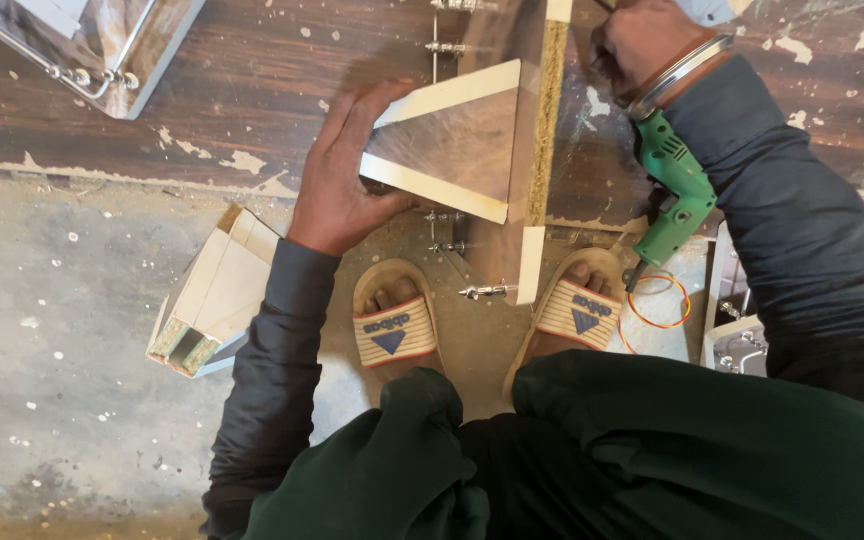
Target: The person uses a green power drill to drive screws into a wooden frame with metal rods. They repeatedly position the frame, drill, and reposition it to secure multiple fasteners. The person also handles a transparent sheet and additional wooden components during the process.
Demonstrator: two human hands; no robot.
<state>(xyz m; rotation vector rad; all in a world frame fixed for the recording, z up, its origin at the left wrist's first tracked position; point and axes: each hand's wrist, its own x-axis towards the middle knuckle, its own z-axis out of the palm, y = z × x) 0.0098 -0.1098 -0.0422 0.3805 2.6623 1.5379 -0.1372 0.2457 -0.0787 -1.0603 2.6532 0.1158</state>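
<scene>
1. Upright board (542, 110) with a raw chipboard edge, standing on the floor between the person's feet
2. Triangular wooden piece (452, 140) with pale edging, pressed flat against the board's left face
3. Green drill (677, 190), lying under the right forearm
4. Left hand (342, 175), fingers spread wide, holding the triangular piece
5. Right hand (642, 40), closed beside the board; what it grips cannot be told
</scene>
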